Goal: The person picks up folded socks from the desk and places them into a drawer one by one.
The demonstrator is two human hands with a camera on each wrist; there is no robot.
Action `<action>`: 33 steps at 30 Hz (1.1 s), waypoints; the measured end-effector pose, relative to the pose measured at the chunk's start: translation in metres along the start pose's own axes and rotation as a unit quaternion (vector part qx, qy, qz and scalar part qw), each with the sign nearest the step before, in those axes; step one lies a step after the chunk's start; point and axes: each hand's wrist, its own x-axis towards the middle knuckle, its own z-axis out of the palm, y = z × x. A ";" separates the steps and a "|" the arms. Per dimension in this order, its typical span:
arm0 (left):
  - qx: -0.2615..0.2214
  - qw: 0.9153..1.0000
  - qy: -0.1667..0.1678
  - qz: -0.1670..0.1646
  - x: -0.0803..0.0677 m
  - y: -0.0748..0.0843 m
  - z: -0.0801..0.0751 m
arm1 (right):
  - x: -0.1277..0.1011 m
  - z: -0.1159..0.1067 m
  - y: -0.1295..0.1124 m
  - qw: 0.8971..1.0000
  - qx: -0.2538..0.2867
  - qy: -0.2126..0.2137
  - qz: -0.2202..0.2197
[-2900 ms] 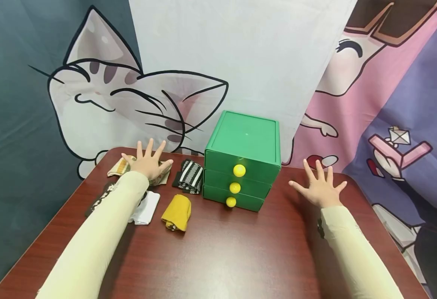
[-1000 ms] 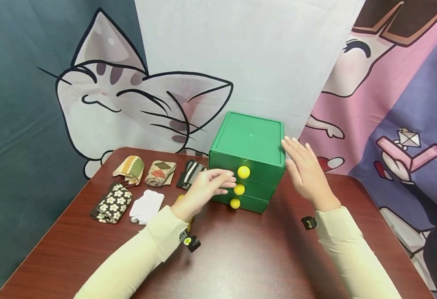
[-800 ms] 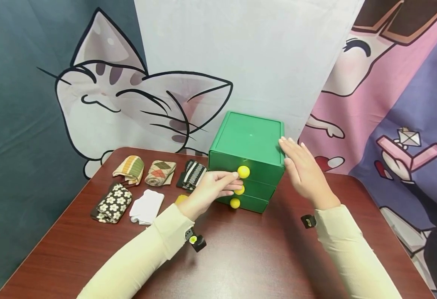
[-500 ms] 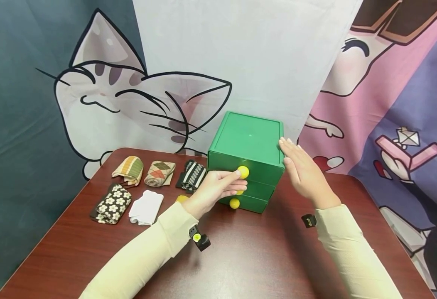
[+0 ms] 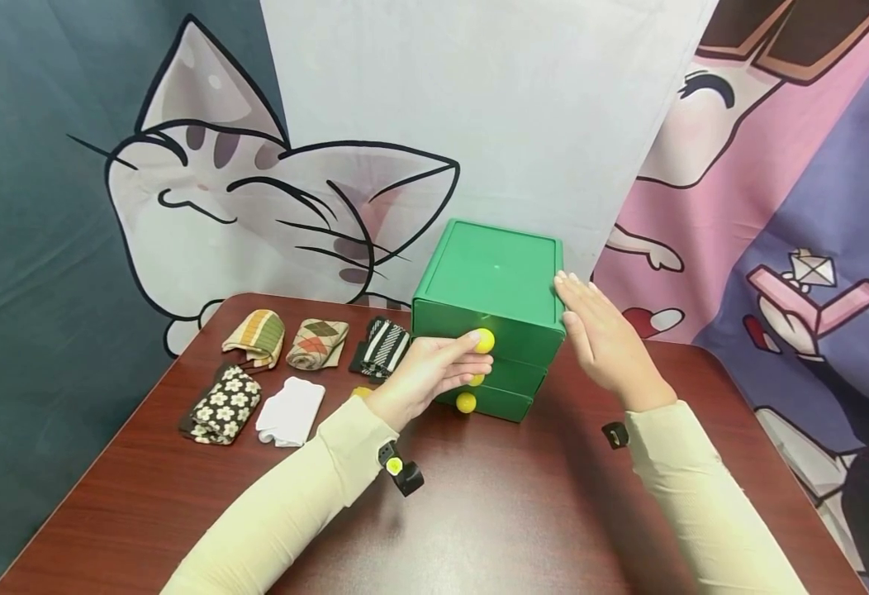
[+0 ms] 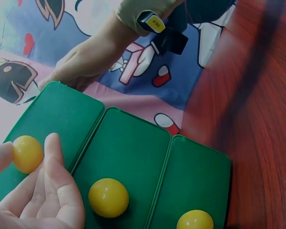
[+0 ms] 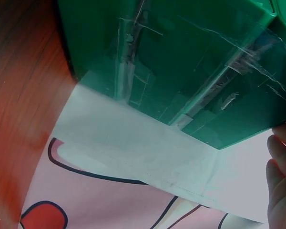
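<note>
A green three-drawer cabinet (image 5: 494, 268) stands toward the back of the table, each drawer with a round yellow knob. My left hand (image 5: 425, 373) pinches the top knob (image 6: 27, 154) between thumb and fingers. The drawers look closed. Below that hand are the middle knob (image 6: 108, 198) and the bottom knob (image 6: 195, 220). My right hand (image 5: 607, 347) rests with straight fingers along the cabinet's upper right edge. In the right wrist view, fingers (image 7: 283, 174) show beside the cabinet's taped side wall (image 7: 181, 71).
Left of the cabinet lie rolled socks: striped green-orange (image 5: 258, 337), argyle (image 5: 318, 344), black-and-white (image 5: 384, 349), flowered (image 5: 225, 405) and white (image 5: 290, 411). A yellow cloth (image 5: 361, 392) is mostly hidden behind my left arm. A printed curtain (image 5: 375, 74) hangs behind the table (image 5: 479, 529).
Both hands, spread apart over the table at first, have come to the cabinet. The left has closed on the top knob; the right has settled on the edge. The drawers have not visibly moved.
</note>
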 end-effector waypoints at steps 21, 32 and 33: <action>0.027 0.999 -0.034 0.004 -0.029 -0.007 -0.005 | -0.002 0.004 0.001 1.000 0.009 0.013 0.008; 0.051 0.998 -0.046 0.011 -0.052 -0.014 -0.006 | -0.004 0.012 0.002 0.999 0.001 0.039 0.005; 0.055 0.997 -0.047 0.013 -0.055 -0.015 -0.006 | -0.004 0.012 0.002 0.999 0.000 0.041 0.005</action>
